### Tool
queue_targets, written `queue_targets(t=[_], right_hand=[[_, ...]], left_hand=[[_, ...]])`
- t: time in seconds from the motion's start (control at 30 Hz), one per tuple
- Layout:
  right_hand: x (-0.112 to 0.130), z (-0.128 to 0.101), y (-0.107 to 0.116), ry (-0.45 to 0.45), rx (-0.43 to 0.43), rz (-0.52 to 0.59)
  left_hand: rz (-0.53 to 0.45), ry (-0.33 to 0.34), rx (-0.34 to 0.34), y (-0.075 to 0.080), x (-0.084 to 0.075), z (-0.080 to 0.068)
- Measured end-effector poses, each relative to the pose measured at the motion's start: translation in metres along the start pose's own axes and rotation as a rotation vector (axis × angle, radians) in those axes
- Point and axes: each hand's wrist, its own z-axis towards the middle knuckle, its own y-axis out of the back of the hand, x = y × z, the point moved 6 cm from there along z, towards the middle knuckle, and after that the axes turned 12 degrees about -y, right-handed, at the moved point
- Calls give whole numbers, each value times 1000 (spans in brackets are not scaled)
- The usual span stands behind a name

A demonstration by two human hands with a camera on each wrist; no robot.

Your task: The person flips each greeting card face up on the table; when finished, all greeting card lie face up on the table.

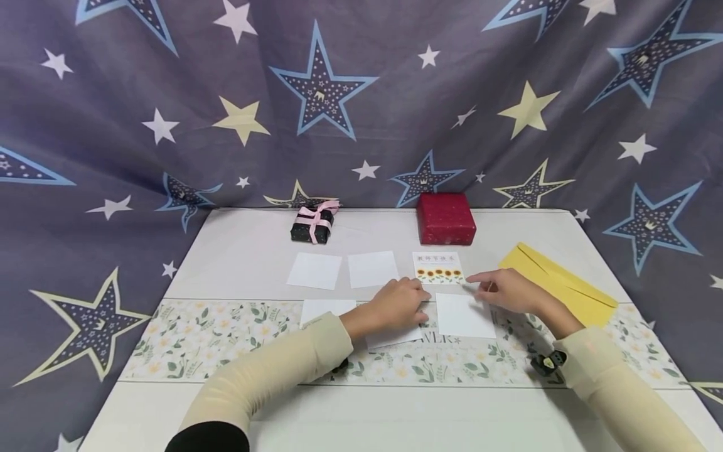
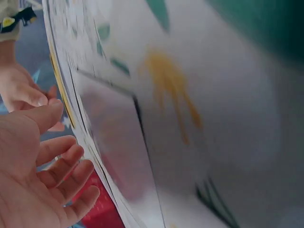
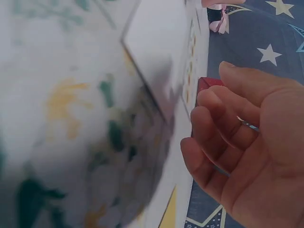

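My left hand (image 1: 398,303) is above a white card (image 1: 395,339), partly hiding it. Its fingers are relaxed and slightly bent in the left wrist view, with nothing between them. My right hand (image 1: 511,290) has its index finger pointing at the right edge of a card with sunflowers (image 1: 438,260) and printed characters; whether it touches is hard to tell. The other fingers bend loosely around nothing in the right wrist view. Just below the sunflower card lies a blank white card (image 1: 464,319), between the two hands. Another white card (image 1: 324,307) is partly covered by the left forearm.
Two more white cards (image 1: 314,270) lie at the left. Behind stand a black gift box (image 1: 310,233) with a pink ribbon and a red box (image 1: 446,220). A yellow envelope (image 1: 556,282) lies beyond the right wrist. A starred curtain (image 1: 361,150) hangs at the table's back edge.
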Motion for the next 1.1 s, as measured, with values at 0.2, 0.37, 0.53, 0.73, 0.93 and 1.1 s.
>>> queue_targets(t=[0.2, 0.37, 0.53, 0.73, 0.93, 1.1], right_hand=[[-10, -11, -4, -16, -9, 8], [-20, -19, -5, -55, -11, 20], [-27, -23, -6, -104, -16, 3], [-32, -26, -10, -129, -29, 11], [-32, -27, -12, -129, -40, 18], [-31, -27, -12, -115, -51, 15]], left_hand=[[-8, -14, 26, -4, -18, 4], [31, -39, 51, -8, -28, 12], [80, -45, 88, -8, -34, 15], [101, -27, 91, -9, -36, 17], [111, -18, 91, -11, -35, 19], [105, -22, 74, -11, -34, 20]])
